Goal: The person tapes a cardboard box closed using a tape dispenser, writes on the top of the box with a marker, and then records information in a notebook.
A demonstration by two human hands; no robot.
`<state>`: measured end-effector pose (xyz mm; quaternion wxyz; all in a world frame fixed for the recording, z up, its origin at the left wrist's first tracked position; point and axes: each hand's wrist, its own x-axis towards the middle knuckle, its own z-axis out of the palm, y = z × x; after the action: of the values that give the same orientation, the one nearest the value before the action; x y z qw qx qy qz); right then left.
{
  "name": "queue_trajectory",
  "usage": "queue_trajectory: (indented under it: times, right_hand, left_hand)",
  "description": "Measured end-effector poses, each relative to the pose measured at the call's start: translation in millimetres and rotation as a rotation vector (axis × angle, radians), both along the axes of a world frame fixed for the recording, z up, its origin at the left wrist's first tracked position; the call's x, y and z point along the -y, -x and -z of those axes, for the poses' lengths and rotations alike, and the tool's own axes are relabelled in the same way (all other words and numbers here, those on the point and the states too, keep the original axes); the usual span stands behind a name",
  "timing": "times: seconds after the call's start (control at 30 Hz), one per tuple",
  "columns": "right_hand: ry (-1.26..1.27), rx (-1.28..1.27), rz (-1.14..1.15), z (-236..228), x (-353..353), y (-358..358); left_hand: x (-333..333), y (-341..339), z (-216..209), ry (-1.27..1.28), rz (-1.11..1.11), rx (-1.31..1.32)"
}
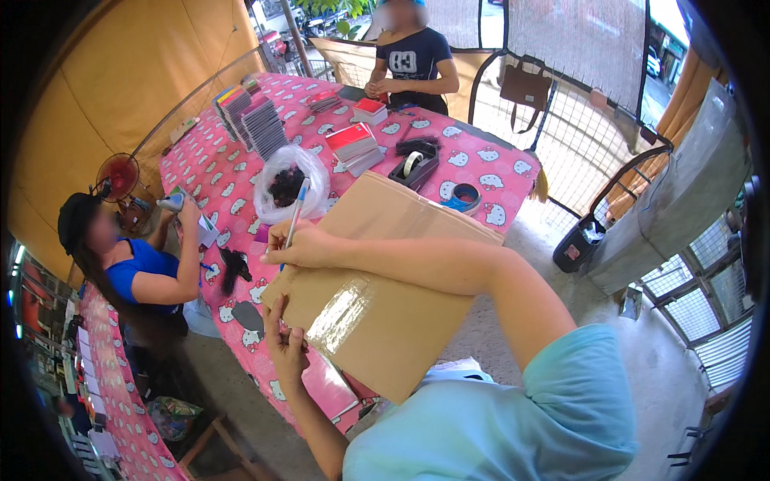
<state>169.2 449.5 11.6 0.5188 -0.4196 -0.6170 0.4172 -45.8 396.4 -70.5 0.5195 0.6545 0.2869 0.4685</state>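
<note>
A flat brown cardboard package (393,313) lies before me at the table's near edge, with a glossy strip of clear tape (341,314) across its surface. My right hand (303,244) grips a pen (297,210) with a blue end, over the package's far left corner; that forearm crosses the cardboard. Whatever the pen tip marks is hidden by the fingers. Beside the package's left edge, my left hand (287,343) rests with thumb and fingers apart, the fingertips by the cardboard. Below that hand is a pink-and-white flat item (333,389).
On the pink patterned tablecloth (489,156) stand a tape dispenser (415,164), a blue tape roll (463,196), a plastic bag with dark contents (290,183), stacked small packets (261,128) and red-topped stacks (354,146). One person (152,264) works at left; another (413,60) stands across.
</note>
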Motion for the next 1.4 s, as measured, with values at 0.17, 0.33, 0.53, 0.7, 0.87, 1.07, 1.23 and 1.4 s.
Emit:
queue_trajectory:
  times: [0.17,0.33,0.53,0.7,0.87,1.07,1.23,1.4]
  right_hand:
    - [0.020,-0.007,0.012,-2,-2,0]
    - [0.012,-0.043,-0.012,0,-3,3]
    - [0.001,0.025,-0.013,2,-2,0]
    - [0.001,0.069,-0.028,0,-4,0]
    - [-0.004,0.068,-0.013,1,-2,-2]
    - [-0.017,0.013,-0.011,-1,-2,3]
    - [0.215,-0.309,0.257,-5,-11,1]
    - [0.139,-0.319,0.116,4,-12,-7]
  left_hand:
    - [3,0,-5,0.012,-0.015,-0.034]
    - [-1,7,3,0.033,0.009,-0.032]
    - [1,5,5,0.047,0.013,-0.020]
    - [0,3,0,-0.029,0.014,-0.015]
    - [1,1,2,0.003,0.019,-0.016]
    - [-1,4,2,-0.021,0.015,-0.025]
    - [4,10,-6,-0.017,-0.014,-0.126]
    - [2,-1,-9,-0.018,0.029,-0.082]
